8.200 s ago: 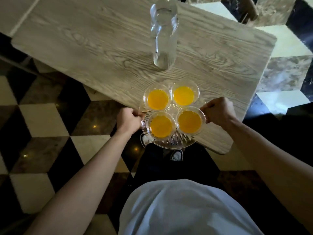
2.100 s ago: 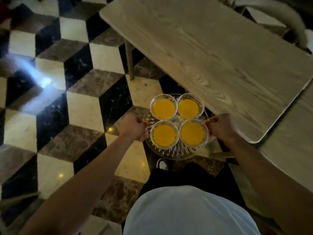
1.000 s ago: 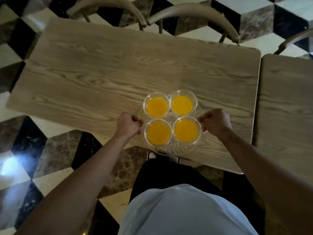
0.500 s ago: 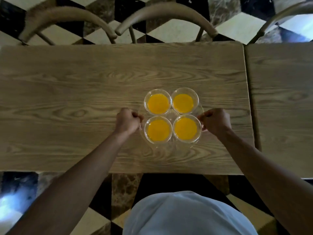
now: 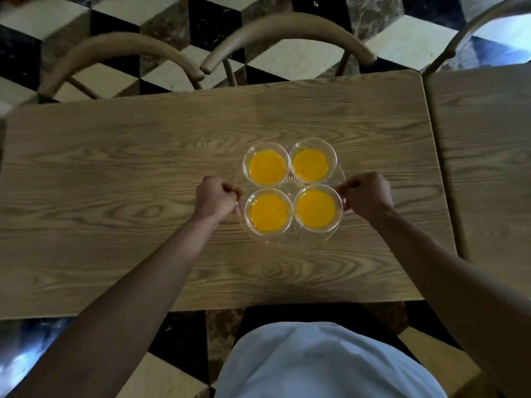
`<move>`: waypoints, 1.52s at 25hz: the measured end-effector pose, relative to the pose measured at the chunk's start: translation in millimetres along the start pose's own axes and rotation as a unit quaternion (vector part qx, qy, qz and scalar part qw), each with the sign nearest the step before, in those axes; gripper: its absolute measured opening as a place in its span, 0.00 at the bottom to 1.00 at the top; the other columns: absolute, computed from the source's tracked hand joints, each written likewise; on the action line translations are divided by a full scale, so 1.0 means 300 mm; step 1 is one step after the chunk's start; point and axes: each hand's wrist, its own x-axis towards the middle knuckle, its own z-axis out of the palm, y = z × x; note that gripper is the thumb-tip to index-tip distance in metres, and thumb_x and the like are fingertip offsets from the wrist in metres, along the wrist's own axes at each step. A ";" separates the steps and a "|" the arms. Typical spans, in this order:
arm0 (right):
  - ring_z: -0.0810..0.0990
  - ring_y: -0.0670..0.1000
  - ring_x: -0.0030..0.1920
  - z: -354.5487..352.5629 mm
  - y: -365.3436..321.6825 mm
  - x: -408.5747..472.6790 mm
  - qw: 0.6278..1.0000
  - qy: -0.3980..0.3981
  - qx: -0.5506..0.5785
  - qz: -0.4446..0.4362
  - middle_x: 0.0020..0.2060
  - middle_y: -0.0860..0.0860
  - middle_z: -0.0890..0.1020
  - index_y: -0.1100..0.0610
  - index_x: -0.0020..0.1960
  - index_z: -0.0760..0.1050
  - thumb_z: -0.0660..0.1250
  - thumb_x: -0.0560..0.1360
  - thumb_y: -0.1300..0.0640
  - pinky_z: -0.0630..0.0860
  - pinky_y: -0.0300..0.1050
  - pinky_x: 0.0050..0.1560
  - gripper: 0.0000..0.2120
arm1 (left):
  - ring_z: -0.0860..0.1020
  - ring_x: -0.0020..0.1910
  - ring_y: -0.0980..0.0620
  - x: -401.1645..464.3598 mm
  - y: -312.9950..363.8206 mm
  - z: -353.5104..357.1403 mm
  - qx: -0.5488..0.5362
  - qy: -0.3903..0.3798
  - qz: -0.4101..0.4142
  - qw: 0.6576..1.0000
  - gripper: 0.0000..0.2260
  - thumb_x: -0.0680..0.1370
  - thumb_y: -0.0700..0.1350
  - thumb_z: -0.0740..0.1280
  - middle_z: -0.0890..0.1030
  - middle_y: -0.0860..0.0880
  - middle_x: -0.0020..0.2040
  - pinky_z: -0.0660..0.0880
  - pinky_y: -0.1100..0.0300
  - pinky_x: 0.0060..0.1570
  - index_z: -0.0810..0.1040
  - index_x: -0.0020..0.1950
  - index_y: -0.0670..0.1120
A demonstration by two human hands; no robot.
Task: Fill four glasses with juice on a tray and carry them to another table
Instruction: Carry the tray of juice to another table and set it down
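A round clear glass tray [image 5: 290, 239] sits over the middle of a wooden table [image 5: 115, 173]. On it stand several clear glasses of orange juice in a square: back left [image 5: 267, 165], back right [image 5: 312, 161], front left [image 5: 268, 213], front right [image 5: 316, 209]. My left hand [image 5: 216, 196] is closed on the tray's left rim. My right hand [image 5: 366, 193] is closed on its right rim. Whether the tray rests on the wood or hovers just above it I cannot tell.
Two curved wooden chair backs [image 5: 120, 50] [image 5: 290, 27] stand behind the table's far edge. A second wooden table [image 5: 488, 156] adjoins on the right, with another chair back [image 5: 482, 21] behind it. The floor [image 5: 178, 343] is chequered marble.
I walked from the first table with the carafe to this one, tray in both hands. In the last second the tray moved from the near edge to the table's middle.
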 end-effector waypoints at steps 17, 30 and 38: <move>0.88 0.51 0.35 0.100 -0.144 0.009 0.998 -0.047 -0.022 -0.042 0.33 0.55 0.87 0.60 0.41 0.86 0.76 0.74 0.58 0.86 0.53 0.48 0.06 | 0.84 0.26 0.54 0.035 -0.119 -0.108 -0.040 0.038 -0.028 0.998 0.15 0.78 0.27 0.69 0.86 0.50 0.30 0.83 0.59 0.28 0.84 0.37 0.44; 0.85 0.45 0.26 0.419 -0.311 -0.121 1.000 0.006 -0.009 -0.002 0.27 0.49 0.85 0.55 0.39 0.87 0.76 0.72 0.58 0.80 0.33 0.31 0.03 | 0.85 0.31 0.47 0.236 -0.260 -0.403 -0.021 -0.024 0.023 0.999 0.11 0.78 0.27 0.66 0.88 0.39 0.43 0.82 0.59 0.27 0.86 0.44 0.37; 0.86 0.48 0.28 0.564 -0.366 -0.143 0.999 0.009 0.003 0.032 0.30 0.51 0.87 0.58 0.40 0.87 0.78 0.72 0.58 0.84 0.40 0.35 0.04 | 0.86 0.33 0.44 0.373 -0.362 -0.468 0.014 -0.047 0.033 0.998 0.14 0.78 0.29 0.68 0.87 0.41 0.38 0.87 0.49 0.39 0.85 0.38 0.44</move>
